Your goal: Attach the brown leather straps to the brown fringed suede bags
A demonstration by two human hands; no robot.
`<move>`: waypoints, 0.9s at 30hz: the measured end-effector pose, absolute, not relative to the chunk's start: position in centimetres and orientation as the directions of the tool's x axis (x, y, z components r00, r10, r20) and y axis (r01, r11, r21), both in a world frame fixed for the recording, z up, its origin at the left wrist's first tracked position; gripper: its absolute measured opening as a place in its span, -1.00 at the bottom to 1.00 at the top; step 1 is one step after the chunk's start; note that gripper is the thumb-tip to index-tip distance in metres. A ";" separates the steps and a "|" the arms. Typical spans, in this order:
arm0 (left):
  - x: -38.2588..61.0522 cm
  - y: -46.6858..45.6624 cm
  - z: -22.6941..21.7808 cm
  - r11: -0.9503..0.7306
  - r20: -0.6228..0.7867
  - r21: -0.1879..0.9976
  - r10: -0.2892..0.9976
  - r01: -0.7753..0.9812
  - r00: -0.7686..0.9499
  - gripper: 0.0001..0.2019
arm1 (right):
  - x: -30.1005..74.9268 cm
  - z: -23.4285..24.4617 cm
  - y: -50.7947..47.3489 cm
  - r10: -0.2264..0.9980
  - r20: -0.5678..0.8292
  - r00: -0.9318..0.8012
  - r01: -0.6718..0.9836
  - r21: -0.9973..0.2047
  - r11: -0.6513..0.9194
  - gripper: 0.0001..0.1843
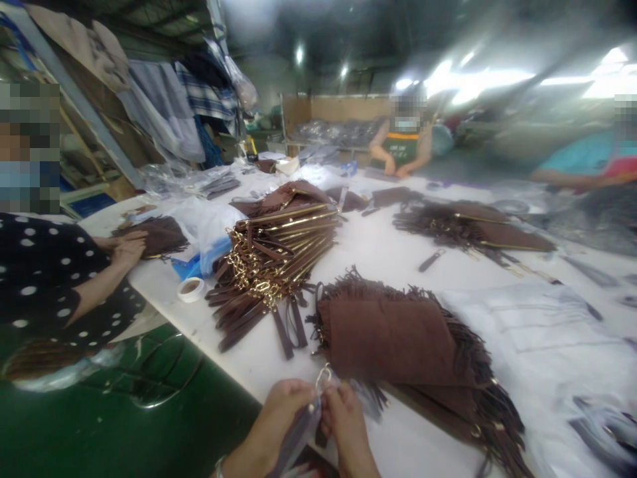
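At the near table edge, my left hand (279, 421) and my right hand (344, 418) are close together, fingers pinched. Between them is a strap (297, 435) with a gold metal clasp (323, 377) sticking up above the fingertips. The left fingers close on the strap beside a small gold stud; the right fingers grip just below the clasp. Exactly how clasp and strap join is hidden by the fingers. Just beyond my hands lies a stack of brown fringed pouches (393, 338), the top one flat.
Brown pouches with gold zips and clasps (283, 245) are heaped on the white table (368, 245). A tape roll (192, 289) sits at its left edge. More pouches (478, 226) and plastic sheeting (537, 332) lie right. Co-workers are left, across and far right.
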State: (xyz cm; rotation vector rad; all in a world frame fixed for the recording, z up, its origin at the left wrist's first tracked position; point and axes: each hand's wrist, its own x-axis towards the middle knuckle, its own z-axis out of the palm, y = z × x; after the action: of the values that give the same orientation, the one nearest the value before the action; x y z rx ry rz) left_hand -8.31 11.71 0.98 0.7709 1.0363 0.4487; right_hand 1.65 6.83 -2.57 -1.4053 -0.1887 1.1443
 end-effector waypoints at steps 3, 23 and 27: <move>-8.0 11.9 0.1 0.640 -0.584 0.765 0.646 0.067 0.492 -0.75 | 1.7 -2.6 6.7 0.719 -0.485 0.498 -0.482 -0.844 -0.236 -0.53; -7.9 13.1 0.4 0.472 -0.439 0.876 0.688 0.102 0.578 -0.71 | 5.7 1.8 4.8 0.913 -0.006 0.408 0.632 -0.719 -0.287 -0.77; -7.6 13.2 0.7 0.364 -0.393 0.914 0.699 0.176 0.598 -0.66 | 6.0 2.4 5.9 0.923 -0.020 0.383 0.767 -0.550 -0.330 -0.79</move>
State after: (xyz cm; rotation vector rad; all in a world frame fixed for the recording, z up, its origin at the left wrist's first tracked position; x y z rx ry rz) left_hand -7.56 13.24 0.72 1.1805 0.9069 0.4032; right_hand 6.04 5.92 2.37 -2.1920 -1.4545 0.4593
